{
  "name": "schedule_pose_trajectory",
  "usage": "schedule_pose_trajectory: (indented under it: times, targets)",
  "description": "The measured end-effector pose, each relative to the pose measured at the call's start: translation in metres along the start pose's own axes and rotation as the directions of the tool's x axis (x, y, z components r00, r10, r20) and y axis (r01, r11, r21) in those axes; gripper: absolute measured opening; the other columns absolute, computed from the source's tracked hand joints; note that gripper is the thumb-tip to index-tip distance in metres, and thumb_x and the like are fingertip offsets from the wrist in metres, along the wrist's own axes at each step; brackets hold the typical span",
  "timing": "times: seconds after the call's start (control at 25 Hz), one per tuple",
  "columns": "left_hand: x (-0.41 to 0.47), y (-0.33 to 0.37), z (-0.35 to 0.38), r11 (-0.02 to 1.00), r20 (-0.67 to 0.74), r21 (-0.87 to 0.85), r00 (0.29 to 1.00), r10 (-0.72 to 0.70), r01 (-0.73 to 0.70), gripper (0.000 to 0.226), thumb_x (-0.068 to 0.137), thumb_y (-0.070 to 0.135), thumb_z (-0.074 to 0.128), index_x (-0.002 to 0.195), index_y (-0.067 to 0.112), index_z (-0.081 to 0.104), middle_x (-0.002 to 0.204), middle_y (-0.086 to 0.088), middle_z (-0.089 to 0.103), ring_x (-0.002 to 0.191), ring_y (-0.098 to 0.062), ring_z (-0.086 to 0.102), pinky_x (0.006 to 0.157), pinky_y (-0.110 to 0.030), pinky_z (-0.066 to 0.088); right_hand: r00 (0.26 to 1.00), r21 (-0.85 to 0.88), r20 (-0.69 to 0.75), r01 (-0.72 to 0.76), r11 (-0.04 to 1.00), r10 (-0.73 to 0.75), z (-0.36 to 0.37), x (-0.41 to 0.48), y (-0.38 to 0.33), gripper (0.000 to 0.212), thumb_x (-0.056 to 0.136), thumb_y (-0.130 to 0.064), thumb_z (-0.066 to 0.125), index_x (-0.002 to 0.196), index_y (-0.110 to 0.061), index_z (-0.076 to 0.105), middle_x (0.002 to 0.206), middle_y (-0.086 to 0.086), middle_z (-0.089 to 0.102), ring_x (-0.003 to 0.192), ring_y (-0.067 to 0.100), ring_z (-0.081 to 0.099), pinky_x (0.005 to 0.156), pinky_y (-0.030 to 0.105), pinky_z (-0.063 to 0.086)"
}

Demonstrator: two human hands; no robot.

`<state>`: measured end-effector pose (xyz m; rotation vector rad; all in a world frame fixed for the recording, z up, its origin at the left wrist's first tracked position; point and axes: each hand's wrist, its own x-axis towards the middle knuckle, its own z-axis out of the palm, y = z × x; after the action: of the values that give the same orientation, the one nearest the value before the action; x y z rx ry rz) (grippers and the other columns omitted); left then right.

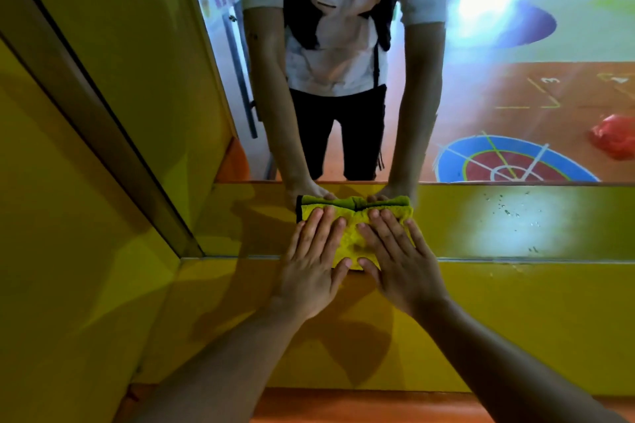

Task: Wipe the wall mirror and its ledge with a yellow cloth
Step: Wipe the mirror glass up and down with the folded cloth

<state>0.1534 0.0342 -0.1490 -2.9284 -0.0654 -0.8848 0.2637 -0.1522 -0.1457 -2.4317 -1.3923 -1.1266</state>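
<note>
numeral 3 [550, 80] on orange floor [481, 127], reflected in wall mirror [429, 161]

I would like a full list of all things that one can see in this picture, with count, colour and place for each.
cloth: one, yellow with a dark edge, on the ledge against the foot of the mirror
mirror: one, on the wall above the ledge
ledge: one, yellow, below the mirror
drops: several, pale, on the ledge right of the cloth
wall panel: one, yellow, at the left
target marking: one, blue and red, on the floor seen in the mirror
bag: one, red, perhaps a bag, seen in the mirror at far right
floor: orange, strip at the bottom
left hand: one, flat on the cloth
right hand: one, flat on the cloth
</note>
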Motion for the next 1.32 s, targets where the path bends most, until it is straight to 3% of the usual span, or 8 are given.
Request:
schedule_pose_trajectory:
  times: [0.24, 0.44, 0.64, 0.84, 1.04, 1.32]
  targets:
    - [0.065, -0.012, -0.074, 1.000, -0.117, 0.012, 0.993, 0.028, -0.027, 0.069, 0.109, 0.051, 0.025, 0.164, 0.014, 0.010, 0.173, -0.008, 0.004, 0.159, -0.025, 0.008, 0.128, -0.044, 0.011, 0.993, -0.031, -0.107, -0.060, 0.998, 0.056, -0.056, 0.064, 0.022, 0.063, 0.106, -0.047, 0.043, 0.159, -0.014, 0.034, 0.169, 0.010, 0.021, 0.156, 0.026, 0.024, 0.125, 0.050, 0.023]
    - [0.143, -0.022, -0.160, 0.993, -0.235, 0.116, 0.972, 0.012, 0.015, 0.074, 0.107, 0.053, 0.027, 0.165, 0.014, 0.001, 0.173, -0.007, -0.003, 0.160, -0.023, 0.002, 0.129, -0.042, 0.004, 0.973, -0.074, -0.228, -0.058, 0.996, 0.039, -0.130, 0.150, 0.055, 0.061, 0.107, -0.046, 0.040, 0.158, -0.012, 0.034, 0.168, 0.013, 0.021, 0.156, 0.028, 0.022, 0.125, 0.052, 0.021]
    - [0.224, -0.027, -0.269, 0.993, -0.376, 0.112, 0.926, 0.018, 0.026, 0.068, 0.109, 0.047, 0.032, 0.162, 0.008, 0.017, 0.171, -0.014, 0.013, 0.159, -0.029, 0.010, 0.128, -0.048, 0.016, 0.946, -0.139, -0.322, -0.080, 0.987, 0.031, -0.223, 0.248, 0.089, 0.064, 0.107, -0.047, 0.040, 0.159, -0.011, 0.033, 0.167, 0.016, 0.024, 0.156, 0.031, 0.022, 0.123, 0.055, 0.027]
    - [0.300, -0.038, -0.360, 0.994, -0.496, 0.106, 0.867, 0.050, 0.003, 0.065, 0.109, 0.043, 0.037, 0.161, 0.007, 0.024, 0.171, -0.014, 0.015, 0.158, -0.031, 0.013, 0.123, -0.053, 0.028, 0.908, -0.171, -0.420, -0.073, 0.983, -0.005, -0.299, 0.336, 0.126, 0.064, 0.105, -0.046, 0.047, 0.157, -0.010, 0.037, 0.166, 0.016, 0.027, 0.154, 0.031, 0.026, 0.118, 0.058, 0.034]
    - [0.388, -0.050, -0.462, 0.992, -0.568, 0.123, 0.821, 0.062, 0.010, 0.066, 0.108, 0.046, 0.034, 0.162, 0.008, 0.023, 0.171, -0.013, 0.016, 0.158, -0.030, 0.015, 0.121, -0.055, 0.033, 0.868, -0.201, -0.497, -0.109, 0.973, -0.005, -0.386, 0.431, 0.167, 0.065, 0.106, -0.050, 0.041, 0.158, -0.011, 0.035, 0.167, 0.013, 0.026, 0.155, 0.029, 0.025, 0.118, 0.055, 0.035]
    - [0.498, -0.058, -0.595, 0.971, -0.654, 0.231, 0.748, 0.108, 0.062, 0.068, 0.110, 0.049, 0.022, 0.164, 0.010, 0.011, 0.173, -0.010, 0.003, 0.160, -0.026, 0.000, 0.128, -0.046, 0.014, 0.840, -0.305, -0.538, -0.126, 0.944, -0.062, -0.504, 0.548, 0.226, 0.066, 0.109, -0.052, 0.023, 0.162, -0.012, 0.025, 0.170, 0.013, 0.015, 0.158, 0.028, 0.013, 0.125, 0.052, 0.021]
